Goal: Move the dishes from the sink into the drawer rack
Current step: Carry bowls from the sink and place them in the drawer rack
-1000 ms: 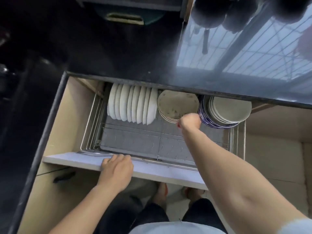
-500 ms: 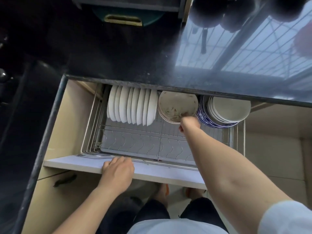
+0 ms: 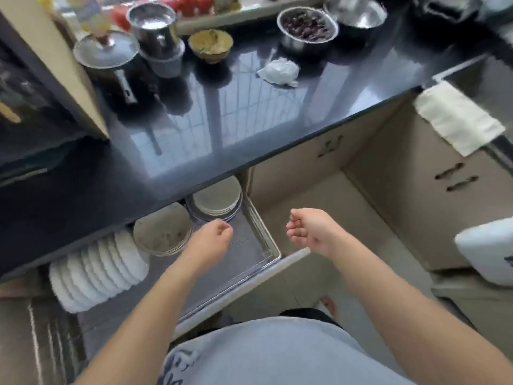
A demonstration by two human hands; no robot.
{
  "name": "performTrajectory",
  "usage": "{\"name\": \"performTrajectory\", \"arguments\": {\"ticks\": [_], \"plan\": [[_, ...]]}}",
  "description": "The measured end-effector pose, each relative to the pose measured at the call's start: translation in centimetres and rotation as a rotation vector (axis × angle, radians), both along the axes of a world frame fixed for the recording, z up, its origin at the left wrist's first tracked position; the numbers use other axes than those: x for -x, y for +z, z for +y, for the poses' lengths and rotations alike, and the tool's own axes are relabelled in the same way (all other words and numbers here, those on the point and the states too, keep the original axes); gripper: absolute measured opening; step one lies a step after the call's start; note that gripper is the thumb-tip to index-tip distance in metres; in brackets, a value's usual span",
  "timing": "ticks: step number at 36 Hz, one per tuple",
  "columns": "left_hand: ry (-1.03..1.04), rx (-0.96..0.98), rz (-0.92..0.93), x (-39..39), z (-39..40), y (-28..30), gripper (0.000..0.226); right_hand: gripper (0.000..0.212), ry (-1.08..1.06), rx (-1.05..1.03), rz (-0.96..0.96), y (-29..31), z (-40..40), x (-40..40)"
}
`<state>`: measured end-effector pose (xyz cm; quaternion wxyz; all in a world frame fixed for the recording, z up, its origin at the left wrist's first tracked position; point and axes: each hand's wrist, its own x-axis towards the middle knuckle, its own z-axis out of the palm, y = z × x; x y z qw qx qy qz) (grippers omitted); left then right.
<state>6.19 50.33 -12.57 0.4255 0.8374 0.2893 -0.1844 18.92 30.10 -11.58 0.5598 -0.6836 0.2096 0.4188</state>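
Note:
The drawer rack (image 3: pixel 267 237) stands pulled out under the dark countertop. In it a row of white plates (image 3: pixel 97 273) stands upright at the left, a stack of beige plates (image 3: pixel 162 232) leans in the middle, and blue-rimmed bowls (image 3: pixel 218 201) are stacked at the right. My left hand (image 3: pixel 213 237) hovers over the rack just in front of the beige plates, fingers loosely curled, holding nothing. Beyond the rack's right edge, over the floor, my right hand (image 3: pixel 308 232) hangs loosely curled and empty too.
On the countertop (image 3: pixel 222 112) stand a lidded pot (image 3: pixel 107 51), a steel canister (image 3: pixel 155 26), a bowl of food (image 3: pixel 211 45), a steel bowl of dark bits (image 3: pixel 308 26) and a crumpled white wrapper (image 3: pixel 279 70). A white cloth (image 3: pixel 455 118) hangs at the right over cabinet doors (image 3: pixel 416 190).
My right hand has come back from the beige plates, out past the rack. My left hand has left the drawer front and risen over the rack. The view has lifted and turned right.

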Motion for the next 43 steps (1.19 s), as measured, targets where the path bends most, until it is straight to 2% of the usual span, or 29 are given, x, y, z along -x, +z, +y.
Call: {"name": "performTrajectory", "arguments": {"ticks": [6, 12, 17, 22, 27, 31, 38, 43], "plan": [[-0.136, 0.172, -0.179, -12.0, -11.4, 7.9, 0.013, 0.028, -0.485, -0.093, -0.208, 6.3, -16.9, -5.6], [-0.228, 0.358, -0.282, -20.7, -28.1, 11.5, 0.017, 0.028, -0.761, -0.129, -0.268, 8.8, -34.3, -8.1], [-0.339, 0.438, -0.251, -23.8, -40.6, 12.2, 0.017, 0.028, -0.961, -0.137, -0.267, 11.0, -46.2, -9.2], [-0.402, 0.446, -0.194, -27.7, -47.3, 12.2, 0.016, 0.025, -1.107, -0.131, -0.278, 12.6, -54.7, -11.5], [-0.393, 0.429, -0.146, -31.8, -50.2, 11.3, 0.018, 0.023, -1.158, -0.167, -0.262, 11.4, -58.2, -15.6], [-0.357, 0.42, -0.116, -36.1, -51.1, 10.6, 0.018, 0.023, -1.118, -0.198, -0.217, 9.4, -58.6, -20.0], [-0.299, 0.439, -0.143, -48.4, -53.0, 9.5, 0.019, 0.023, -1.072, -0.188, -0.282, 8.7, -61.6, -31.0], [-0.352, 0.432, -0.101, -57.1, -56.4, 9.1, 0.018, 0.022, -1.193, -0.139, -0.259, 7.8, -65.7, -36.8]]}}
